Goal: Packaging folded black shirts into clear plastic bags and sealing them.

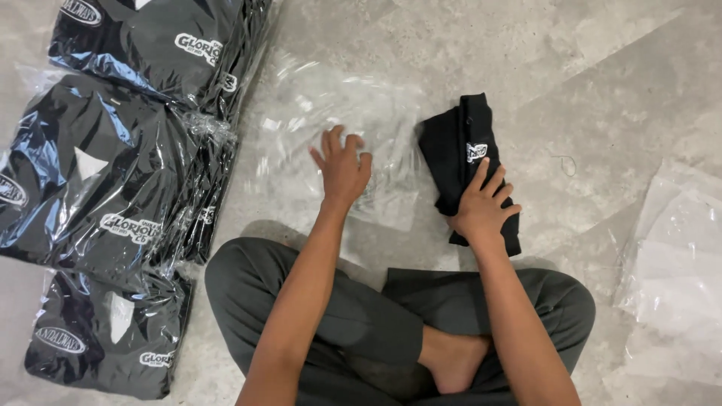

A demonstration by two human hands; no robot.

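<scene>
While a person sits cross-legged on a grey concrete floor (602, 83), seen from above, both bare hands reach forward. One folded black shirt (462, 162) lies on the floor just right of centre, a long narrow bundle running near to far, with a small white printed mark on its upper face. The right hand (481, 207) rests flat on the near half of this shirt, fingers spread and pressing down, grasping nothing. One clear plastic bag (338, 120) lies flat and empty just left of the shirt, shiny and wrinkled. The left hand (342, 169) lies on this bag, fingers loosely spread and slightly curled, holding nothing.

At the far left, three stacks of bagged shirts (113, 173) sit in a line from near to far, each black shirt sealed in glossy plastic with white print; how many are in each stack cannot be told. At the right edge lies a loose pile of empty clear bags (677, 263), too overlapped to count.
</scene>
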